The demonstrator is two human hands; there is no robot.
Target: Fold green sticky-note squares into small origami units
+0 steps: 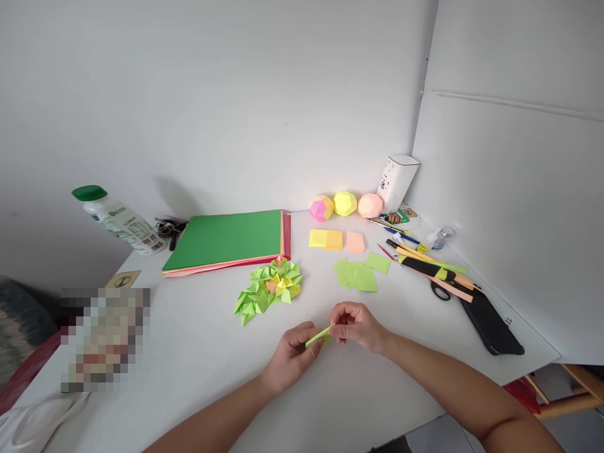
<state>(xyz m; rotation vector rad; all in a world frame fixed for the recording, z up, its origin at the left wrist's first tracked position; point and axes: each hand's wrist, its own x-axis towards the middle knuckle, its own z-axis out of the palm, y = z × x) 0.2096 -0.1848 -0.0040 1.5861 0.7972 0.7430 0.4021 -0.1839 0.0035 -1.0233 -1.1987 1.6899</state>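
Observation:
Both my hands meet low over the white table (198, 352), pinching one small folded strip of light green paper (319, 335). My left hand (292, 355) grips its lower end with curled fingers. My right hand (356, 326) pinches the upper end between thumb and fingertips. Just beyond my hands lies a heap of folded green, yellow and orange paper pieces (271, 289). Several loose green paper squares (358, 274) lie ahead to the right.
A stack of coloured paper sheets with green on top (229, 239) lies at the back. Three paper balls (345, 204), yellow and orange note squares (336, 240), pens, scissors (441, 283), a black case (493, 324), a white cup (397, 181) and a green-capped bottle (117, 219) surround the area.

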